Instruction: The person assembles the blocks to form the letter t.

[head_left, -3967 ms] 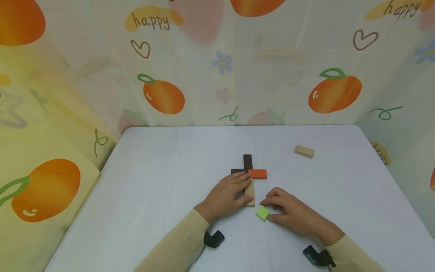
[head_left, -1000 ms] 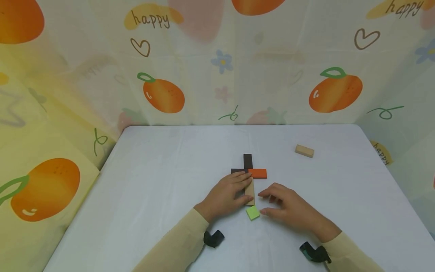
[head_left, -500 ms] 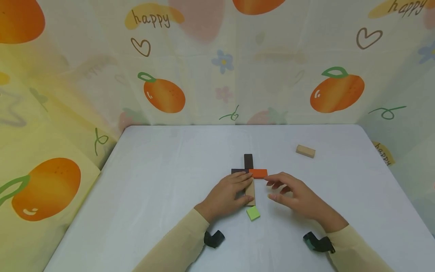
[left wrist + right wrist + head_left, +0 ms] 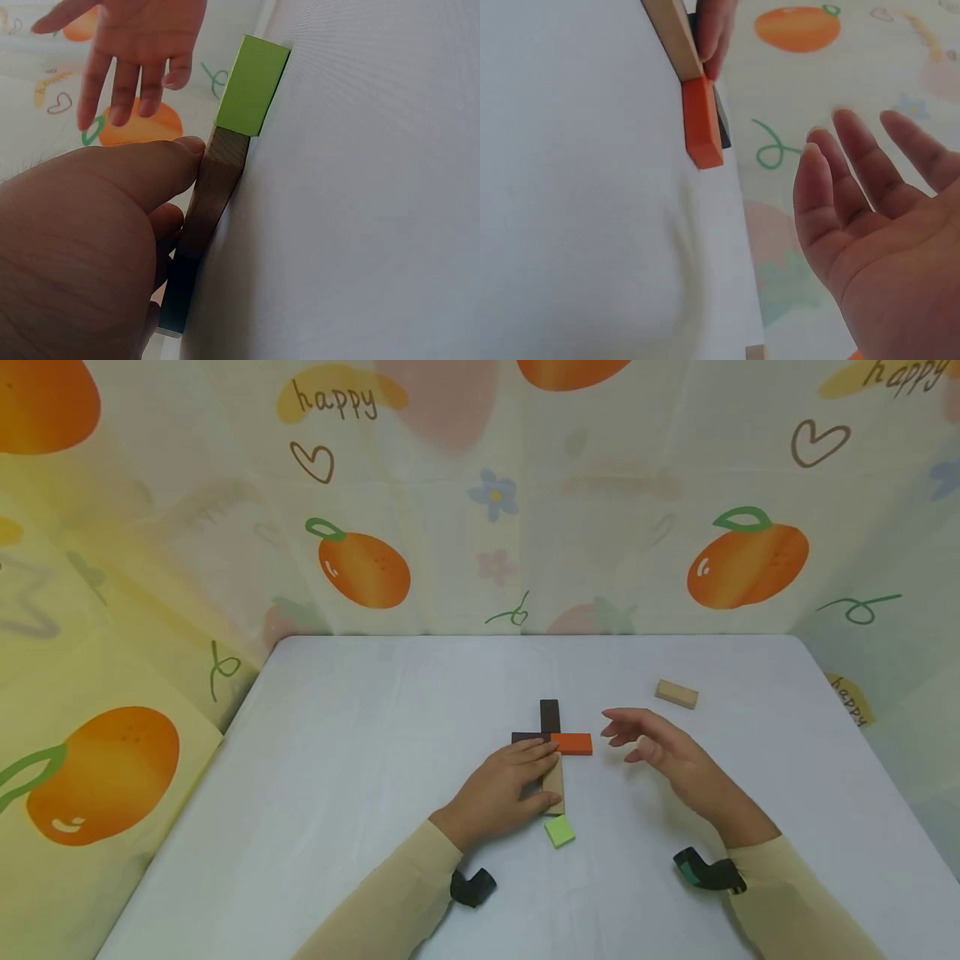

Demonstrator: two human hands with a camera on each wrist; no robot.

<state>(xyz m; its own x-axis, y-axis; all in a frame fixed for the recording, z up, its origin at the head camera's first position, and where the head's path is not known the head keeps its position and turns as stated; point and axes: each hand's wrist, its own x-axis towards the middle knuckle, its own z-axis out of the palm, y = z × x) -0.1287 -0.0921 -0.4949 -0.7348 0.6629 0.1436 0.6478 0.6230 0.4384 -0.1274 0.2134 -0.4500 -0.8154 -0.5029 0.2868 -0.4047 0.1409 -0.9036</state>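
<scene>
In the head view, my left hand [image 4: 498,793] rests on a plain wooden block [image 4: 553,783], its fingertips over the spot where several blocks meet. A black block [image 4: 550,716] points away from me there, another black block [image 4: 522,737] lies leftward, partly hidden by the fingers, and an orange block [image 4: 572,743] lies rightward. At the near end of the plain block sits a light-green block [image 4: 559,831], turned askew; the left wrist view shows this green block [image 4: 253,86] close against it. My right hand [image 4: 675,764] is raised off the table, holding nothing, right of the orange block.
A loose plain wooden block [image 4: 677,693] lies toward the back right of the white table [image 4: 360,735]. Behind the table's back edge hangs a fruit-patterned cloth [image 4: 450,552]. Black wrist cameras [image 4: 473,887] are worn at both sleeves.
The green block has shifted left to the near end of the plain block, and my right hand has let go of it. That hand has risen away and forward. The left hand stays put.
</scene>
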